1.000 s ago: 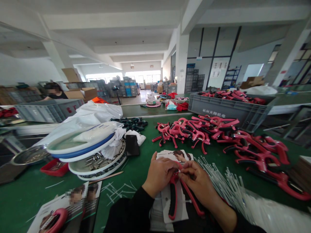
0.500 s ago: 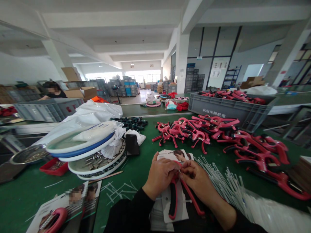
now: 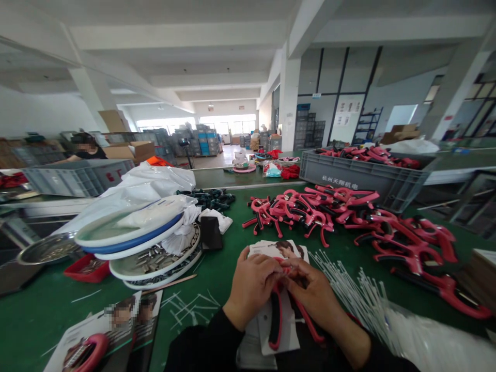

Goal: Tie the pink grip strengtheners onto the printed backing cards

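two hands meet: the left hand (image 3: pixel 253 284), fingers curled, grips the red clamp (image 3: pixel 275 323) near its top; the right hand (image 3: pixel 314 293), fingers bent, touches there, its pinch hidden; handles slope below both.

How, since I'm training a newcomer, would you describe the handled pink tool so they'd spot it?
Find the green table, then the central stack of printed cards. Over it is the pink tool, its handles spread toward the wearer. Unlike the heaped pink tools beyond, it has the left hand and right hand at its head.
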Tool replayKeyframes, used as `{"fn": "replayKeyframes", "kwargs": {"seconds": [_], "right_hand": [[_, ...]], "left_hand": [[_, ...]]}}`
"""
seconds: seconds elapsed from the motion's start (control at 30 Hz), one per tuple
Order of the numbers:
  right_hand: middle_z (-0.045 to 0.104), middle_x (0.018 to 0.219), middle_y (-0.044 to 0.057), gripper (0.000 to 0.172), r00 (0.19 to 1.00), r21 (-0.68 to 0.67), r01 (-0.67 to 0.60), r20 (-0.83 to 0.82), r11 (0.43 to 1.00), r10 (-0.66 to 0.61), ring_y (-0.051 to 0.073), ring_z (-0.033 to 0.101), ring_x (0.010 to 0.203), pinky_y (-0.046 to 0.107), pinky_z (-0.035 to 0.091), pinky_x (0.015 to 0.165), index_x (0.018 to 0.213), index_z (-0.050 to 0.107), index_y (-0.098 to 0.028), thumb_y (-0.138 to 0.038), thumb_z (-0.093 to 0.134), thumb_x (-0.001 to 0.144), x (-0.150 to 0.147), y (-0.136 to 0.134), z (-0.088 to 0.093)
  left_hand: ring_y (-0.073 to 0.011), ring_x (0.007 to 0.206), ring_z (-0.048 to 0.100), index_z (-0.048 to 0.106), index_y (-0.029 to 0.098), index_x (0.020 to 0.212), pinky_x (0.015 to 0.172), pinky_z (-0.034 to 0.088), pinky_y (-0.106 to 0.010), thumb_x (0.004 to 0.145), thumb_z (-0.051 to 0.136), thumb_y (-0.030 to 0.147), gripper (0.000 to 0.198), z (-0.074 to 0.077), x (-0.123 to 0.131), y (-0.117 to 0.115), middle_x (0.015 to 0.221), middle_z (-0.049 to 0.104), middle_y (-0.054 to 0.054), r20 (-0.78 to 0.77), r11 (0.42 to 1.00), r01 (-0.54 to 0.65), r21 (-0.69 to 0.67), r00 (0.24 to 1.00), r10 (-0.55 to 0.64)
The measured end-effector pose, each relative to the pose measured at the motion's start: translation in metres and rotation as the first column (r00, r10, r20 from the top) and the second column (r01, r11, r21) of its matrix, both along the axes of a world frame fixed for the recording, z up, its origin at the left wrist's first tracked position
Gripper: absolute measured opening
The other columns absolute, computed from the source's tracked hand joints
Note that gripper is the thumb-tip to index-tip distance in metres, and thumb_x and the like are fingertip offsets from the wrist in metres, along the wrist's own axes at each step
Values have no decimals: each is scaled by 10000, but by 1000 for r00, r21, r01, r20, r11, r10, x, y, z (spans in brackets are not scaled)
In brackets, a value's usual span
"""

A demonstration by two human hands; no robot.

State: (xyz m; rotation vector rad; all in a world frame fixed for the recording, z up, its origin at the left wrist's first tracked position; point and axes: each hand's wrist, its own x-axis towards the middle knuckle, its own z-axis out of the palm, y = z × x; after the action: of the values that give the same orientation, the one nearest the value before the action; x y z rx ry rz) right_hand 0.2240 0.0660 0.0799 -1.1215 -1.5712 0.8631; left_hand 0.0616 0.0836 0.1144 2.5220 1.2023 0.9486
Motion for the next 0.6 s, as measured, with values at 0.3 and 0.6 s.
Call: {"fn": "replayKeyframes", "kwargs": {"seconds": [0.3, 0.6], "right_hand": [[628, 863, 43, 112, 964, 369, -6, 248, 929, -92, 187, 574, 854, 325, 463, 765, 815, 649, -242, -211, 542, 809, 2, -10, 11], [604, 1072, 73, 157, 847, 292, -66, 521, 954, -101, 233, 533, 1039, 391, 408, 896, 866, 670, -230, -262, 539, 787, -1, -4, 15]], "left_hand": [[-197, 888, 504, 669, 219, 806, 783, 407, -346, 812, 517, 248, 155, 3, 1, -9, 903, 544, -63, 105, 979, 44, 197, 992, -66], [-174, 842, 516, 645, 231, 762, 932, 366, -415, 809, 504, 195, 154, 0, 1, -20, 830, 552, -32, 216, 966, 5, 257, 974, -63]]}}
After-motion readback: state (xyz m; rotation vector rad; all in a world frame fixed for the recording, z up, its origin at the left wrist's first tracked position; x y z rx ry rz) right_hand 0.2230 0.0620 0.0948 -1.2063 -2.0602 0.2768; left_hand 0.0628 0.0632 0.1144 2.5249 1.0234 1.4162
